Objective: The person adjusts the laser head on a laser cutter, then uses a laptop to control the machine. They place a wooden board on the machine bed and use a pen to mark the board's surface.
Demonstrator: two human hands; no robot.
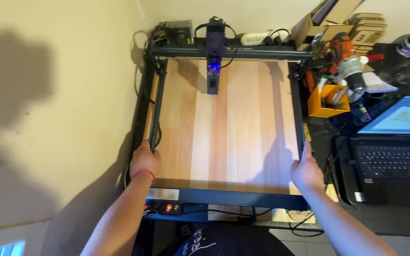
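The left hand [144, 162] is gripping the left edge of a pale wooden board [226, 128], its fingers curled closed over the edge beside the cable chain [157, 109]. The right hand [306, 171] is pressing flat against the board's right edge, fingers straight and together. The board is lying inside the black frame of a laser engraver [224, 196] on the table, under the laser head [214, 52], which is glowing blue near the rear rail. An open laptop [395, 142] is sitting to the right, behind it an orange tool holder [326, 102].
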